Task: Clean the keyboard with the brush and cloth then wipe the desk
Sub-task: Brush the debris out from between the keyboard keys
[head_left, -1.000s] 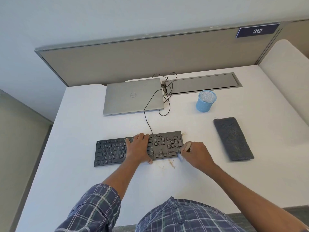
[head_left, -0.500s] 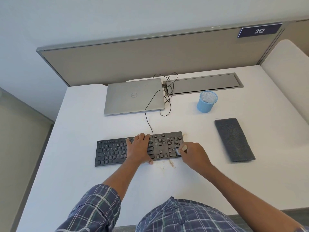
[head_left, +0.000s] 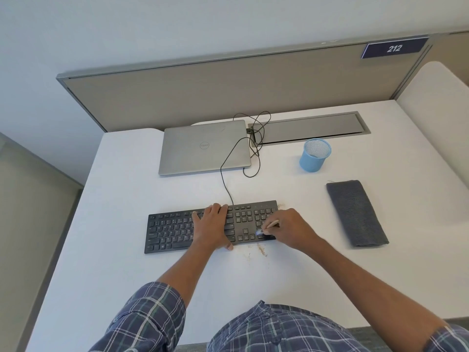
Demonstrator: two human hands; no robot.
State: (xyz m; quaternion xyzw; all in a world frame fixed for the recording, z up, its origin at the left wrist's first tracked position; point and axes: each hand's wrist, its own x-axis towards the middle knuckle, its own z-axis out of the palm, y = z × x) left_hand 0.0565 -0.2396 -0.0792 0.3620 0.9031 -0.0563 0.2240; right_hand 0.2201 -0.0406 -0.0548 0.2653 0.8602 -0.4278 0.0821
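You are looking down at a white desk (head_left: 127, 224). A black keyboard (head_left: 177, 231) lies near the front edge, roughly midway between the left and right edges. Your left hand (head_left: 212, 228) rests flat on its middle keys, fingers spread and holding nothing. Your right hand (head_left: 289, 231) is curled closed around a small brush (head_left: 267, 227), pinched between the fingertips, with its pale tip touching the number-pad keys at the keyboard's right end. Brown crumbs (head_left: 260, 250) lie on the desk just in front of that end, and a few more sit by its back right corner. A folded grey cloth (head_left: 356, 213) lies toward the right edge, apart from the keyboard. Behind it stands a blue mesh cup (head_left: 313, 156). A closed silver laptop (head_left: 203, 147) sits near the back edge, and a thin black cable (head_left: 224, 174) runs from the keyboard toward it.
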